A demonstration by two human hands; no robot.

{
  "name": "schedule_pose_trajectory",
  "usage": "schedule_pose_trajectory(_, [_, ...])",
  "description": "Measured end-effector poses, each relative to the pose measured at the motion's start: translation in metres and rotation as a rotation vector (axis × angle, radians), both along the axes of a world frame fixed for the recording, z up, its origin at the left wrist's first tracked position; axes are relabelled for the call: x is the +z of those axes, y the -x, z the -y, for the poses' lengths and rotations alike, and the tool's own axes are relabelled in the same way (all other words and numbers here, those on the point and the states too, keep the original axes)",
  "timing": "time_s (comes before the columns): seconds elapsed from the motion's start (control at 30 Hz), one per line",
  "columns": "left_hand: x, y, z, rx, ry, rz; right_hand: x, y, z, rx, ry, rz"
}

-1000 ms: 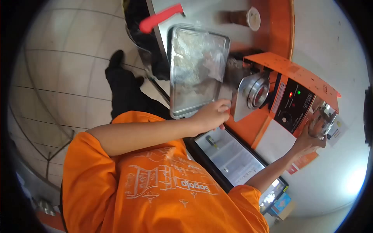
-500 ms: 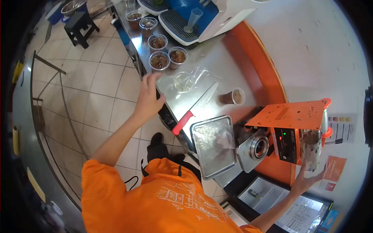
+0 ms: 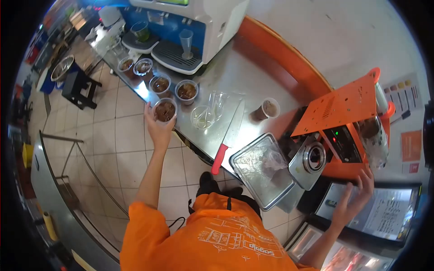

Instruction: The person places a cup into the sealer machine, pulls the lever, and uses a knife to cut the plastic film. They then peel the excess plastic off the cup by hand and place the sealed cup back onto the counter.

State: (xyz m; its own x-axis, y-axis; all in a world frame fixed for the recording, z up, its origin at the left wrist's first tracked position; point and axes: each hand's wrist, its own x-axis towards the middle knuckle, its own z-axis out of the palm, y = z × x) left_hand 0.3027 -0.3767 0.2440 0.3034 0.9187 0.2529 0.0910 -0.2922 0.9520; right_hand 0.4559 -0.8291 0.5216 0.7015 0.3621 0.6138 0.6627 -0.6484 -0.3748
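My left hand [image 3: 158, 130] is closed around a clear plastic cup of iced brown drink [image 3: 165, 111] at the counter's front edge. Beside it stand several similar cups, among them a filled cup [image 3: 186, 91] just to its right. My right hand [image 3: 355, 198] has its fingers spread and holds nothing, below the orange cup sealing machine [image 3: 339, 106]. Under that machine's front is a metal plate with a round cup holder [image 3: 314, 156]. A single cup of brown drink [image 3: 270, 108] stands alone, left of the machine.
A red-handled knife [image 3: 228, 140] lies on the steel counter, its handle towards the edge. Near it are a clear plastic lid [image 3: 202, 117] and an empty clear cup [image 3: 218, 105]. A metal tray [image 3: 255, 165] holds crumpled plastic. Behind the cups stands a drink dispenser [image 3: 199, 18].
My left hand has reached the nearest cup and taken hold of it. My right hand has come down away from the sealing machine's side. The view has turned leftward.
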Motion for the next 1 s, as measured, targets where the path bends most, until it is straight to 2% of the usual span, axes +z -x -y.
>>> schedule_pose_trajectory(0.07, [0.035, 0.020, 0.018, -0.046, -0.081, -0.175, -0.015, 0.017, -0.041, 0.149, -0.038, -0.287])
schedule_pose_trajectory(0.1, [0.055, 0.026, 0.031, -0.114, -0.036, -0.132, -0.025, 0.022, -0.060, 0.242, -0.042, -0.360])
schedule_pose_trajectory(0.13, [0.075, 0.029, 0.045, -0.189, 0.012, -0.083, -0.024, 0.028, -0.085, 0.384, 0.078, -0.421])
schedule_pose_trajectory(0.17, [0.095, 0.033, 0.061, -0.252, 0.055, -0.105, -0.037, 0.037, -0.103, 0.484, 0.071, -0.572])
schedule_pose_trajectory(0.2, [0.111, 0.038, 0.078, -0.309, 0.091, -0.129, -0.042, 0.043, -0.121, 0.628, 0.097, -0.584])
schedule_pose_trajectory(0.27, [0.124, 0.040, 0.111, -0.451, 0.069, -0.172, -0.057, 0.058, -0.146, 0.773, 0.006, -0.663])
schedule_pose_trajectory(0.33, [0.132, 0.033, 0.140, -0.586, -0.283, -0.338, -0.062, 0.060, -0.145, 0.783, 0.021, -0.688])
schedule_pose_trajectory(0.37, [0.132, 0.028, 0.157, -0.658, -0.165, -0.283, -0.064, 0.062, -0.144, 0.828, 0.048, -0.720])
schedule_pose_trajectory(0.4, [0.131, 0.024, 0.173, -0.728, -0.043, -0.231, -0.063, 0.062, -0.140, 0.811, 0.034, -0.718])
schedule_pose_trajectory(0.47, [0.128, 0.009, 0.198, -0.854, -0.181, -0.165, -0.062, 0.056, -0.120, 0.683, 0.041, -0.831])
schedule_pose_trajectory(0.5, [0.122, 0.003, 0.209, -0.868, -0.130, -0.242, -0.060, 0.055, -0.108, 0.622, 0.067, -0.825])
schedule_pose_trajectory(0.53, [0.122, -0.008, 0.220, -0.890, -0.249, -0.156, -0.056, 0.054, -0.096, 0.540, 0.105, -0.835])
schedule_pose_trajectory(0.6, [0.124, -0.025, 0.236, -0.984, -0.281, -0.145, -0.043, 0.049, -0.075, 0.447, 0.184, -0.849])
schedule_pose_trajectory(0.67, [0.126, -0.043, 0.254, -1.021, -0.300, -0.053, -0.042, 0.044, -0.054, 0.377, 0.159, -0.800])
schedule_pose_trajectory(0.7, [0.131, -0.054, 0.260, -1.080, -0.231, 0.016, -0.041, 0.042, -0.047, 0.335, 0.125, -0.722])
schedule_pose_trajectory(0.73, [0.145, -0.059, 0.263, -1.149, -0.171, -0.041, -0.038, 0.038, -0.040, 0.259, 0.104, -0.720])
schedule_pose_trajectory(0.83, [0.152, -0.067, 0.269, -1.133, -0.226, -0.020, -0.035, 0.021, -0.016, 0.003, 0.021, -0.681])
schedule_pose_trajectory(0.9, [0.132, -0.057, 0.261, -1.209, -0.179, -0.190, -0.030, 0.002, -0.001, -0.107, -0.053, -0.616])
schedule_pose_trajectory(0.93, [0.120, -0.052, 0.259, -1.213, -0.181, -0.188, -0.033, -0.009, 0.006, -0.110, -0.055, -0.614])
schedule_pose_trajectory(1.0, [0.098, -0.036, 0.253, -1.325, -0.141, -0.231, -0.045, -0.031, 0.017, -0.187, -0.108, -0.425])
